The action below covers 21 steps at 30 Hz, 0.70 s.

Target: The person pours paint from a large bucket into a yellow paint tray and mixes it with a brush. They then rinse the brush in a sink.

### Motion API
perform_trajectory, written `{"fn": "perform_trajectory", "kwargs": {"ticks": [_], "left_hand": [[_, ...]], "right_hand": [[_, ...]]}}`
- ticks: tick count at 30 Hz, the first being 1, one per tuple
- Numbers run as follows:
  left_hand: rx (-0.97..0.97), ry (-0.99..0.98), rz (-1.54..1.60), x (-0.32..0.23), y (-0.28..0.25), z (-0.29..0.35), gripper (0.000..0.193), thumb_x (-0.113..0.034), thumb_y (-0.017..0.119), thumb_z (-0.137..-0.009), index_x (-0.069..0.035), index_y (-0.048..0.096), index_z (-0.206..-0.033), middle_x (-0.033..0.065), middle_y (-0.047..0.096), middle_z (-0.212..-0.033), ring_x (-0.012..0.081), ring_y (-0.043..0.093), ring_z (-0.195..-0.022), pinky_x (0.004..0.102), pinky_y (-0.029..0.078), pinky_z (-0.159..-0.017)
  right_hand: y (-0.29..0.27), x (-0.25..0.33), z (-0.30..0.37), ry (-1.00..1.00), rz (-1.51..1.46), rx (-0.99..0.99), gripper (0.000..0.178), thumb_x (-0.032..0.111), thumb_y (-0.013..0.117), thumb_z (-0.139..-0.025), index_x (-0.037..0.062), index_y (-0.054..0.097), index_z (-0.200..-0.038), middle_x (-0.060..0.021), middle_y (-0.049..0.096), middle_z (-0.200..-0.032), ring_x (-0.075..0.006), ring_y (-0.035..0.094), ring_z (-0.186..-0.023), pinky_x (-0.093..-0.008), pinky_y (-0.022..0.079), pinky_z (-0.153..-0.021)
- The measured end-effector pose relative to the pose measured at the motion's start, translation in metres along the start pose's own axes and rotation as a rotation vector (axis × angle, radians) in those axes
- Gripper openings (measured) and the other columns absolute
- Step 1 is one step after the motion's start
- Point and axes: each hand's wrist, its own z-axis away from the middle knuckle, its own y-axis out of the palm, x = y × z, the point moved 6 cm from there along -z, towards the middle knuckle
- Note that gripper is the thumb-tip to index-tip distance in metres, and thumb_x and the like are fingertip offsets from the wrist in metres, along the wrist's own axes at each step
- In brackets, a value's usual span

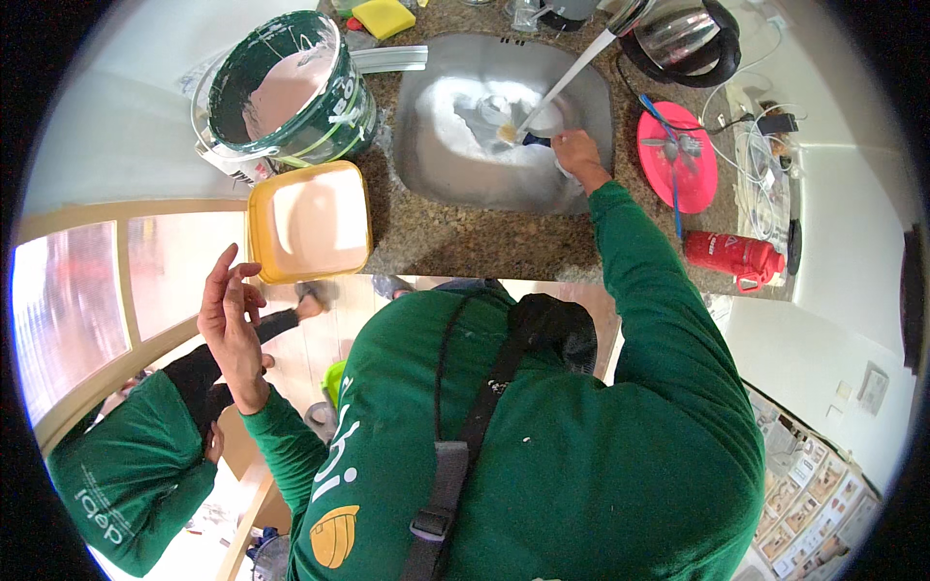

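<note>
My right hand [577, 155] is closed round the dark handle of a small brush [534, 139], probably a paintbrush. Its pale yellowish bristles point left, low in the steel sink [426, 179]. Beside the bristles, water from the long faucet [572, 74] runs into the sink, and whitish foam or cloudy water spreads around them. My left hand [235, 329] is raised with nothing in it, fingers apart. It is just left of a yellow square tub [366, 208] of pale pink paint-like liquid, apart from the tub.
Behind the tub stands a dark green bucket [349, 116] with pinkish contents. Right of the sink are a kettle [678, 39], a pink plate [668, 189] with cutlery and a red bottle [731, 254]. Loose cables [760, 155] lie nearby. Another person [136, 465] bends at lower left.
</note>
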Motion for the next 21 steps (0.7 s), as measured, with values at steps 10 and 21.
{"fn": "perform_trajectory", "kwargs": {"ticks": [10, 21], "left_hand": [[-0.013, -0.002, -0.020, -0.005, -0.001, 0.002, 0.035, -0.015, 0.052, -0.110, -0.005, 0.064, -0.141, 0.0066, 0.075, -0.104, 0.0042, 0.055, -0.067, 0.0181, 0.041, -0.057], [0.010, -0.016, -0.005, -0.002, 0.000, -0.004, 0.036, -0.018, 0.053, -0.110, -0.003, 0.063, -0.141, 0.0076, 0.074, -0.104, 0.0047, 0.054, -0.067, 0.0180, 0.040, -0.057]], "right_hand": [[-0.027, 0.006, -0.002, -0.110, -0.168, -0.136, 0.038, 0.038, 0.062, -0.094, 0.0052, 0.079, -0.106, -0.0253, 0.075, -0.101, -0.0444, 0.071, -0.099, -0.0504, 0.056, -0.092], [-0.018, 0.010, 0.006, -0.070, -0.012, -0.030, 0.037, 0.035, 0.058, -0.095, 0.0063, 0.078, -0.105, -0.0230, 0.074, -0.111, -0.0447, 0.069, -0.105, -0.0516, 0.054, -0.097]]}}
